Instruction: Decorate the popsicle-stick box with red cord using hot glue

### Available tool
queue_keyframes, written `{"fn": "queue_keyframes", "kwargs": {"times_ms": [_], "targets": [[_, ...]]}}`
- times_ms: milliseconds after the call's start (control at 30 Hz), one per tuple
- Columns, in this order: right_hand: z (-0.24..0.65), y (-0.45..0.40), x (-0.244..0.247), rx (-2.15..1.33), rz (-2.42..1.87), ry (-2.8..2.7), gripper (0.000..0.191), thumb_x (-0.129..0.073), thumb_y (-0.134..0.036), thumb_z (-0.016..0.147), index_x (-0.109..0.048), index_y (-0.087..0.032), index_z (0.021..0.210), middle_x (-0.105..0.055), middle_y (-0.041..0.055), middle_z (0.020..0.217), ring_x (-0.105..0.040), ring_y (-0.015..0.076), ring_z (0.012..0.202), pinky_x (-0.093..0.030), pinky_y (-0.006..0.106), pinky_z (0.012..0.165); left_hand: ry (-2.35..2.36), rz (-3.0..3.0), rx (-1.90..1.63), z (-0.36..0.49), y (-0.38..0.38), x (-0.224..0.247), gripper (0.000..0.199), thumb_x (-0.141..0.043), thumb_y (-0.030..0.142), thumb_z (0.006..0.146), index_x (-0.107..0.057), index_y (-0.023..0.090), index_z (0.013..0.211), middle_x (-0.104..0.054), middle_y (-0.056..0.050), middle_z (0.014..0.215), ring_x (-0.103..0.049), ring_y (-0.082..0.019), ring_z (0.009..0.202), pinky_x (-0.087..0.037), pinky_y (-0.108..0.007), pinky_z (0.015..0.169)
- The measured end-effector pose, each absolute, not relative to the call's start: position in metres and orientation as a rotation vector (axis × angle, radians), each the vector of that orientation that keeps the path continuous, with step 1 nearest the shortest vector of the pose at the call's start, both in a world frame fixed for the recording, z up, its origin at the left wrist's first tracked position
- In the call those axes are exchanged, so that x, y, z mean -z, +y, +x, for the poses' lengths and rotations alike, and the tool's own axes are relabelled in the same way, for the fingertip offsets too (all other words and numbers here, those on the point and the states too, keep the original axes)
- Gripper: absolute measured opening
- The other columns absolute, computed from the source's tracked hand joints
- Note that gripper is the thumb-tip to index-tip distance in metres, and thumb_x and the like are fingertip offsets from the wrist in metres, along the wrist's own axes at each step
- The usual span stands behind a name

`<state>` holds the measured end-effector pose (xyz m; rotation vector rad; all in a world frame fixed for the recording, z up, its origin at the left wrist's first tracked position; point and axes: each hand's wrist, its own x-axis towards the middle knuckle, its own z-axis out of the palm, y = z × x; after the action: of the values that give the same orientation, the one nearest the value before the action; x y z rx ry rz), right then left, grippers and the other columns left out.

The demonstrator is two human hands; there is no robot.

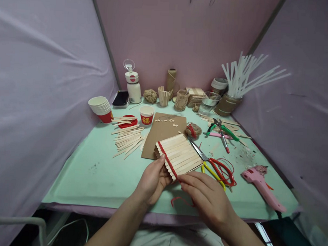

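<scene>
A box-like piece made of craft sticks [183, 153] is tilted up in front of me, its scalloped stick ends facing left. Red cord [167, 158] runs along that edge. My left hand [154, 180] grips the piece from the near left, thumb on the edge and fingers underneath. At the near corner, my right hand [208, 195] has its fingertips pinched around the cord, whose loose tail [181, 199] hangs below. Just right of the piece lie red-handled scissors [215, 167] and a yellow-handled tool [213, 175], partly covered by them.
Behind the piece is brown cardboard [163, 130] with small wooden bits. Loose sticks [129, 139] and paper cups [101, 107] stand left. Green-handled pliers [228, 132] and a pink glue gun [264, 189] lie right. A glass of water [208, 103] stands at the back.
</scene>
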<state>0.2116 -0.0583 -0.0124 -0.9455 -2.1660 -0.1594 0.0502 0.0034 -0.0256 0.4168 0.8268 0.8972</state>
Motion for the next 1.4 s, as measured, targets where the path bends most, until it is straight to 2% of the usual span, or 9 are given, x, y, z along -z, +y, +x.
{"fn": "queue_keyframes", "kwargs": {"times_ms": [133, 400, 533, 667, 867, 1067, 1267, 1400], "targets": [[0.211, -0.061, 0.008, 0.167, -0.947, -2.208, 0.03, -0.038, -0.016, 0.1, -0.068, -0.015, 0.098, -0.077, 0.0096, 0.1, -0.07, 0.0204, 0.089, -0.06, 0.035, 0.072, 0.837, 0.4, -0.911, 0.049, 0.003, 0.024, 0.024, -0.057, 0.031, 0.091, -0.066, 0.008, 0.094, -0.075, -0.013, 0.08, -0.069, -0.018, 0.062, -0.055, -0.028, 0.059], [0.213, -0.062, 0.002, 0.144, -0.979, -2.253, 0.034, -0.035, -0.015, 0.101, -0.069, -0.016, 0.101, -0.076, 0.0087, 0.103, -0.069, 0.0197, 0.091, -0.059, 0.034, 0.074, 0.85, 0.367, -0.948, 0.051, 0.002, 0.017, 0.02, -0.056, 0.025, 0.091, -0.066, 0.009, 0.093, -0.075, -0.011, 0.077, -0.069, -0.016, 0.062, -0.058, -0.026, 0.062], [0.211, -0.063, 0.005, 0.173, -0.95, -2.272, 0.033, -0.036, -0.014, 0.1, -0.069, -0.014, 0.098, -0.076, 0.0097, 0.102, -0.069, 0.0202, 0.09, -0.059, 0.034, 0.072, 0.838, 0.36, -0.924, 0.048, 0.002, 0.015, 0.021, -0.059, 0.025, 0.09, -0.068, 0.008, 0.098, -0.076, -0.014, 0.087, -0.072, -0.018, 0.071, -0.06, -0.029, 0.071], [0.209, -0.064, 0.011, 0.195, -0.92, -2.253, 0.032, -0.037, -0.013, 0.1, -0.068, -0.011, 0.095, -0.076, 0.0121, 0.103, -0.068, 0.0209, 0.093, -0.059, 0.035, 0.073, 0.749, 0.466, -0.844, 0.045, 0.002, 0.012, 0.025, -0.069, 0.017, 0.081, -0.068, 0.006, 0.103, -0.075, -0.016, 0.098, -0.073, -0.022, 0.087, -0.059, -0.031, 0.082], [0.206, -0.064, 0.014, 0.227, -0.922, -2.252, 0.031, -0.039, -0.011, 0.099, -0.069, -0.009, 0.095, -0.076, 0.0127, 0.103, -0.068, 0.0204, 0.095, -0.059, 0.034, 0.076, 0.767, 0.51, -0.807, 0.045, 0.002, 0.003, 0.028, -0.07, 0.013, 0.078, -0.069, 0.006, 0.104, -0.075, -0.016, 0.101, -0.072, -0.024, 0.093, -0.058, -0.03, 0.083], [0.203, -0.063, 0.014, 0.251, -0.897, -2.228, 0.032, -0.039, -0.011, 0.1, -0.069, -0.008, 0.09, -0.076, 0.0118, 0.102, -0.067, 0.0209, 0.094, -0.058, 0.034, 0.075, 0.794, 0.541, -0.802, 0.044, 0.003, -0.001, 0.025, -0.066, 0.011, 0.078, -0.069, 0.006, 0.103, -0.075, -0.016, 0.098, -0.072, -0.022, 0.088, -0.058, -0.027, 0.077], [0.204, -0.062, 0.014, 0.255, -0.897, -2.21, 0.033, -0.039, -0.012, 0.1, -0.069, -0.008, 0.089, -0.076, 0.0105, 0.099, -0.067, 0.0214, 0.093, -0.058, 0.034, 0.075, 0.867, 0.399, -0.776, 0.043, 0.006, 0.0, 0.018, -0.056, 0.009, 0.079, -0.069, 0.006, 0.092, -0.076, -0.014, 0.084, -0.07, -0.016, 0.068, -0.056, -0.023, 0.064], [0.204, -0.062, 0.015, 0.274, -0.898, -2.202, 0.033, -0.038, -0.012, 0.1, -0.069, -0.009, 0.089, -0.076, 0.0092, 0.1, -0.067, 0.021, 0.092, -0.058, 0.034, 0.075, 0.843, 0.385, -0.767, 0.04, 0.005, 0.001, 0.017, -0.058, 0.01, 0.078, -0.07, 0.007, 0.089, -0.075, -0.012, 0.083, -0.067, -0.013, 0.065, -0.056, -0.023, 0.066]]}}
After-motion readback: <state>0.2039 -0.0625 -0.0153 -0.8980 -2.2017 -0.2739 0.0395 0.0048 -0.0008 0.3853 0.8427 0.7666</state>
